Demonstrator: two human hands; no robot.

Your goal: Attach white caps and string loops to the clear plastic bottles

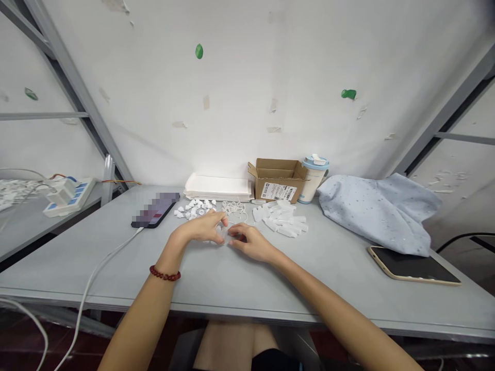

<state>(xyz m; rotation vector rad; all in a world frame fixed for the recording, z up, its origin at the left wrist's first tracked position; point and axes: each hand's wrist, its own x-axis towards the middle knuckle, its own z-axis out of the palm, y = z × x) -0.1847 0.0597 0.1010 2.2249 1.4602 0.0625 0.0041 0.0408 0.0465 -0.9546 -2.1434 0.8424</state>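
Note:
Both my hands meet at the middle of the grey table [216,278]. My left hand [203,228], with a red bead bracelet on its wrist, has its fingers curled toward a small clear piece I cannot make out. My right hand [249,241] pinches something small and pale at the same spot. Just beyond the fingers lie a heap of small white caps [195,208], a tangle of thin white loops [233,208] and a pile of clear plastic tubes [284,219].
A phone [155,210] on a white cable lies to the left. A white tray stack [218,188], an open cardboard box [277,179] and a lidded cup [314,178] stand at the back. Pale blue cloth [377,208] and a second phone [413,264] lie right. A power strip [67,193] sits far left.

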